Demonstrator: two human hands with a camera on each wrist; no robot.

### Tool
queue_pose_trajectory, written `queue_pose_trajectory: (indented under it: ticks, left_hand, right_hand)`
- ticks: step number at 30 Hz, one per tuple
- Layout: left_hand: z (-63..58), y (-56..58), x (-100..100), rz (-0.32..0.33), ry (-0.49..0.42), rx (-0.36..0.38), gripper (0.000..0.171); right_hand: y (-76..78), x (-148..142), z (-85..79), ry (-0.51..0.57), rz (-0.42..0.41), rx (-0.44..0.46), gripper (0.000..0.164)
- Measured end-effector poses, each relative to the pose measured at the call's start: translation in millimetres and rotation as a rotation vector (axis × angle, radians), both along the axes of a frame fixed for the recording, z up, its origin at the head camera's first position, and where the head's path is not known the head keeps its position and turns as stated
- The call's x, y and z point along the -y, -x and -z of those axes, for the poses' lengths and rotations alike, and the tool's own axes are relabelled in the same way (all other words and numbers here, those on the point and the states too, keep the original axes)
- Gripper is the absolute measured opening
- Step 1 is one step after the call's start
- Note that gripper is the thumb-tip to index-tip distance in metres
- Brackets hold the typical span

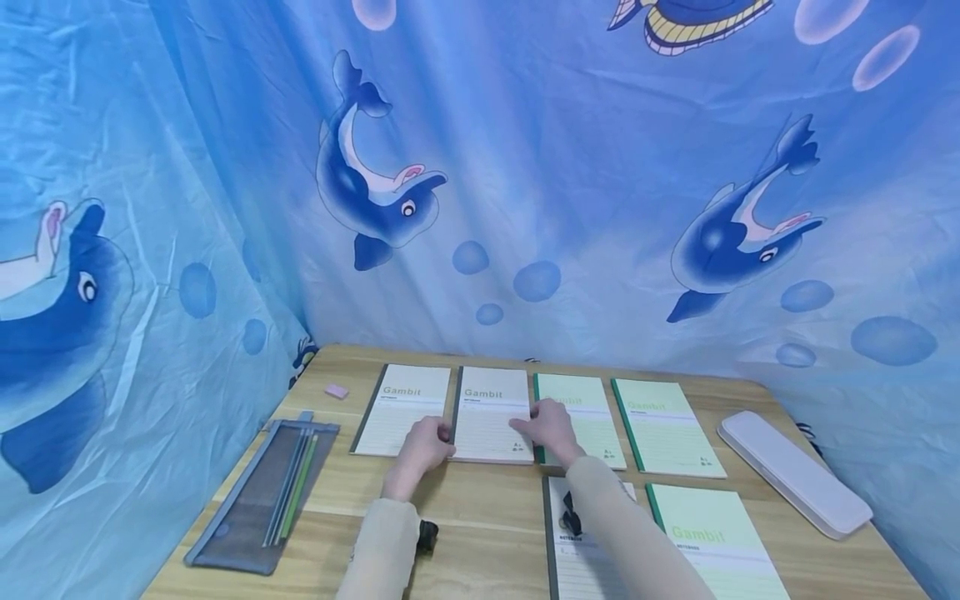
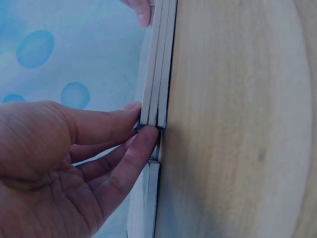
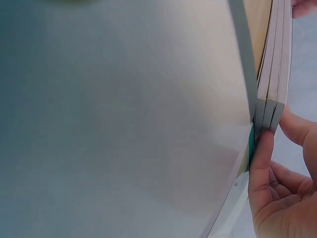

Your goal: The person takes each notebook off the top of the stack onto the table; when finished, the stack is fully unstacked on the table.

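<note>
A stack of white-covered Gambit notebooks (image 1: 487, 417) with dark spines lies second from the left in the back row. My left hand (image 1: 427, 443) holds its near left corner. In the left wrist view, that thumb and fingers pinch the corner of the stack (image 2: 157, 64). On the opposite side my right hand (image 1: 551, 432) grips the near right part, its thumb over the cover. The right wrist view has the fingers (image 3: 262, 173) against the stacked edges (image 3: 275, 74). Just left lies another white notebook pile (image 1: 405, 408); a green-spined notebook (image 1: 588, 417) is partly covered by my right hand.
Another green notebook (image 1: 667, 425) is farther right, beside a white case (image 1: 795, 473). Nearer me are a white notebook (image 1: 581, 567), partly under my right sleeve, and a green one (image 1: 716, 542). A mesh pouch (image 1: 247, 500) with pencils and a pink eraser (image 1: 337, 391) are left.
</note>
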State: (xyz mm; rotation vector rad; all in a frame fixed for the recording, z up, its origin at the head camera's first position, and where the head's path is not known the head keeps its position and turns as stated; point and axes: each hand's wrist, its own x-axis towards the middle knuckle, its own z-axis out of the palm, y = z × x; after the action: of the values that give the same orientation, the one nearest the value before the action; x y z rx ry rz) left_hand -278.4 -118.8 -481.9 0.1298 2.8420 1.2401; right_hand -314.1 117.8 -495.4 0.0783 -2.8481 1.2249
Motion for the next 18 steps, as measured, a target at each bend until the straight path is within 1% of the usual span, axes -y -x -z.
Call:
queue_pose_trajectory:
  ticks: [5, 10, 18]
  left_hand:
    - [2.3, 0.3, 1.3, -0.005, 0.0, -0.005, 0.039]
    - [2.5, 0.9, 1.6, -0.007, 0.004, -0.009, 0.037]
    - [0.4, -0.5, 0.2, 0.001, -0.008, -0.01, 0.039]
  right_hand:
    - [0.1, 2.3, -1.1, -0.04, 0.015, 0.04, 0.029]
    - [-0.1, 3.9, -3.5, -0.068, 0.036, 0.055, 0.032]
    - [1.3, 2.7, -2.4, -0.043, 0.062, 0.048, 0.028]
